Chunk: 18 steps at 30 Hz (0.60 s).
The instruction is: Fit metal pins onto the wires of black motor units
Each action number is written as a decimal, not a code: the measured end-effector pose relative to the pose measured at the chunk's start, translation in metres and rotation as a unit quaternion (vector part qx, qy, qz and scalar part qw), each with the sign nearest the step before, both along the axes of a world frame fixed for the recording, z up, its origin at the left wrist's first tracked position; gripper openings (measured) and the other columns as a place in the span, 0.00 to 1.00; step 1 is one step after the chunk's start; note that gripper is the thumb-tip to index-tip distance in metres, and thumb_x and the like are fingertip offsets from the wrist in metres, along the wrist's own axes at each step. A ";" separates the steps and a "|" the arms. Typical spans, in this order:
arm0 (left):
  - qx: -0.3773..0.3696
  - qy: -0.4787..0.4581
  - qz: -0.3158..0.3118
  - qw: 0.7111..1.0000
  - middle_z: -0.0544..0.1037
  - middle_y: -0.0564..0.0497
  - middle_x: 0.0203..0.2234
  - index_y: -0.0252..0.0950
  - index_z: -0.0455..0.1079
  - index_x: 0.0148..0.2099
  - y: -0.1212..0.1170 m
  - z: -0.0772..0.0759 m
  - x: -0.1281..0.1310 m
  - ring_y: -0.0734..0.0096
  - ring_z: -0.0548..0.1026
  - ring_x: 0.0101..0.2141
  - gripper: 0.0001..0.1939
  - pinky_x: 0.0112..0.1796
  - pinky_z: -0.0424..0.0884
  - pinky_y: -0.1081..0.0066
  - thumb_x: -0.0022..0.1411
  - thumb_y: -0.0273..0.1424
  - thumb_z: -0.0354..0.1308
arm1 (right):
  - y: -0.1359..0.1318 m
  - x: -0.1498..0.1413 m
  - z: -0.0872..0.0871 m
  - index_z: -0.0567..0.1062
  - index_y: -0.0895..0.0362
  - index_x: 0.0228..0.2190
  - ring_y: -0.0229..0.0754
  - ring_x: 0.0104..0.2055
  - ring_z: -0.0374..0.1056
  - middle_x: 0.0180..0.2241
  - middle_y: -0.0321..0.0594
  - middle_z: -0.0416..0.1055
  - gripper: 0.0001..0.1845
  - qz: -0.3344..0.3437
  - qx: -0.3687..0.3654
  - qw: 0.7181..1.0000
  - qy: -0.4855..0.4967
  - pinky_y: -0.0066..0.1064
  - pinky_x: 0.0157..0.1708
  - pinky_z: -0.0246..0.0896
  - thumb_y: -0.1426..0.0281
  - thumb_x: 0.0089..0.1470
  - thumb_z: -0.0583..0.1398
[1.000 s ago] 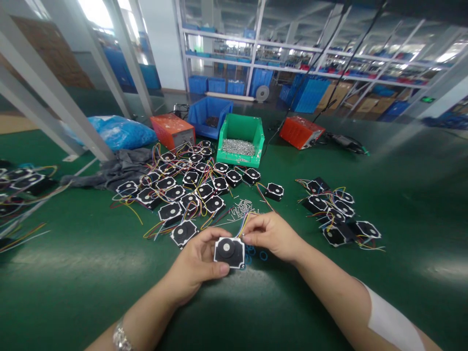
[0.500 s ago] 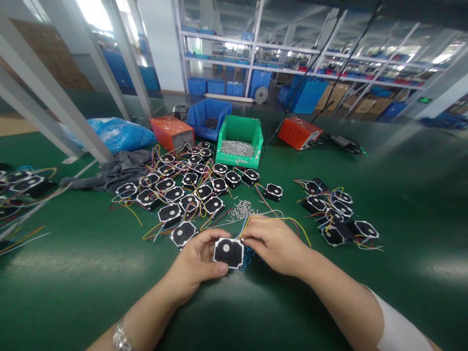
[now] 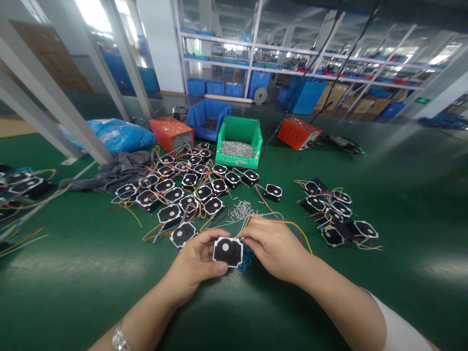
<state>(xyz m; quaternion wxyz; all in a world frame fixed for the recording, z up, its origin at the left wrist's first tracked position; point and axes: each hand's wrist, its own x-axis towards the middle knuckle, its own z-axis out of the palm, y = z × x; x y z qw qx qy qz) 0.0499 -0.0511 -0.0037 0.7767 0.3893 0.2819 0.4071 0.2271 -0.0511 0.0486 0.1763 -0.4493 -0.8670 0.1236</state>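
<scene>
My left hand (image 3: 199,258) is closed around a motor (image 3: 227,252) with a black body, white corner edges and a round pale centre, its face turned up towards me. At the motor's upper right corner, the thumb and fingers of my right hand (image 3: 272,243) are pinched on a tiny silvery piece that looks like a screw, mostly hidden. Coloured wires (image 3: 296,225) run from the motor's back and trail over behind my right hand. Just beyond lies a pile of loose screws (image 3: 241,210). Blue rings (image 3: 244,262) lie below, partly covered.
Several wired motors (image 3: 173,195) crowd the green surface on the left, and a smaller group (image 3: 332,214) lies right. Behind stand a green bin (image 3: 237,160) of small metal parts, a blue bin (image 3: 206,114), and two orange boxes (image 3: 170,131). A grey cloth (image 3: 120,170) lies left.
The wires have come into view to the right, draped behind my right hand. My right hand has turned slightly and stays at the motor's corner; my left hand keeps its hold.
</scene>
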 end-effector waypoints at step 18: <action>-0.072 -0.084 0.104 0.988 0.69 0.51 0.31 0.37 0.64 0.41 0.008 0.012 -0.006 0.75 0.68 0.29 0.16 0.29 0.65 0.75 0.48 0.23 0.56 | 0.041 0.022 -0.030 0.65 0.60 0.22 0.31 0.22 0.61 0.20 0.35 0.61 0.11 -0.343 -0.357 0.556 0.668 0.23 0.23 0.59 0.84 0.32 0.56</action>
